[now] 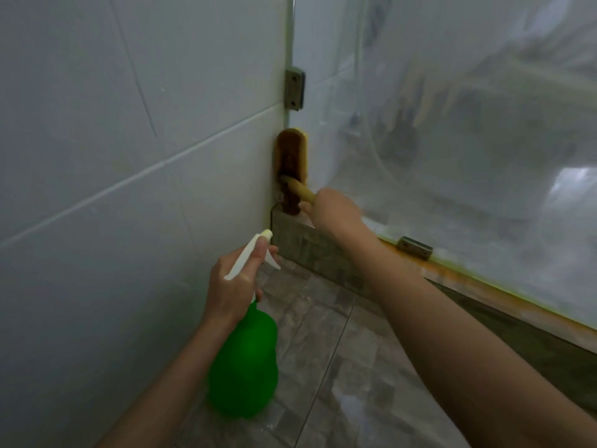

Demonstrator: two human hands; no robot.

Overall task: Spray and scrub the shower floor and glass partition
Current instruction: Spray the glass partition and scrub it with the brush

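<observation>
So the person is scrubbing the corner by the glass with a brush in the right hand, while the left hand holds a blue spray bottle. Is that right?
Nearly. The spray bottle is green with a white trigger head, not blue, as the head view shows. The rest holds: the left hand holds it, while the right hand works the brush at the corner by the glass partition.

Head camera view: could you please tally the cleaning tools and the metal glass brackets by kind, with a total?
Spray bottles: 1, the green bottle in the left hand
Scrub brushes: 1, the brush in the right hand
Metal brackets: 2, the wall bracket and the sill bracket
Total: 4
</observation>
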